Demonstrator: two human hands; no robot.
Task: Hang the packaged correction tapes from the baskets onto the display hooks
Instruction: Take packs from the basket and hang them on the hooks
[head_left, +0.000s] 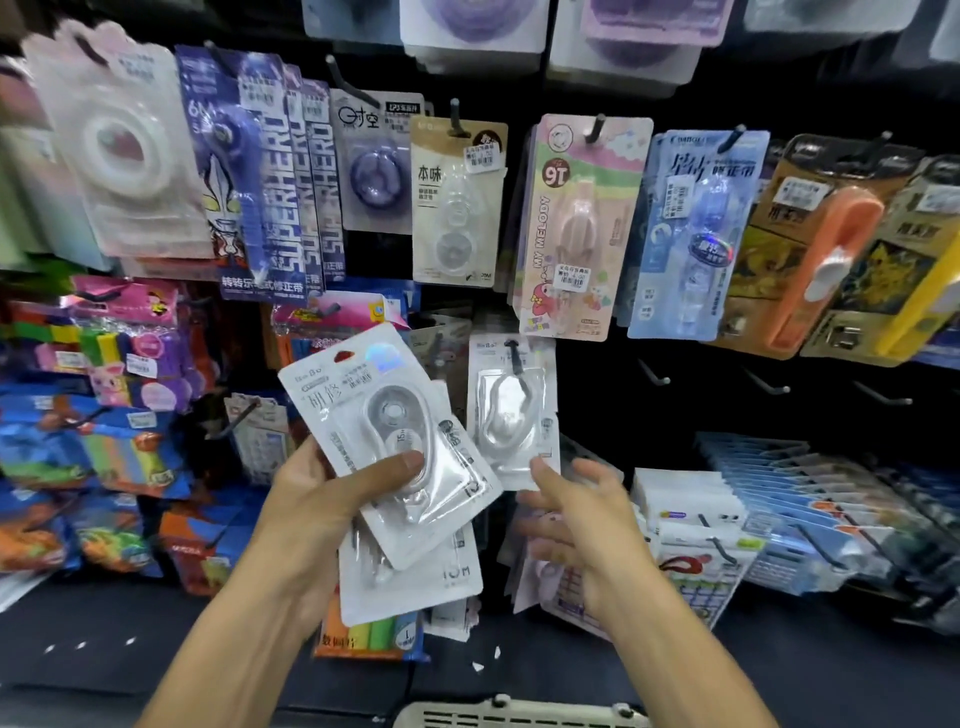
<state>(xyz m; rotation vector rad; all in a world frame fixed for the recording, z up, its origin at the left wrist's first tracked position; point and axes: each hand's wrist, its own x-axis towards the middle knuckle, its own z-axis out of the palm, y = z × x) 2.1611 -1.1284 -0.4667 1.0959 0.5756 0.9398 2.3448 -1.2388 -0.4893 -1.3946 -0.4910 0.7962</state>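
My left hand (317, 499) grips a small stack of white packaged correction tapes (384, 421), thumb pressed on the top pack's clear blister. One more white pack (511, 410) hangs on a black display hook (516, 356) just right of the stack. My right hand (576, 514) is below that hanging pack, fingers relaxed, its fingertips at the pack's lower edge and holding nothing. The rim of a pale basket (514, 714) shows at the bottom edge.
The dark pegboard carries rows of hung stationery: blue Superhero packs (270, 187), a pink My Melody pack (576, 223), orange packs (826, 260). Bare hooks (766, 384) stick out to the right. Colourful packs crowd the left; flat blue and white packs lie lower right.
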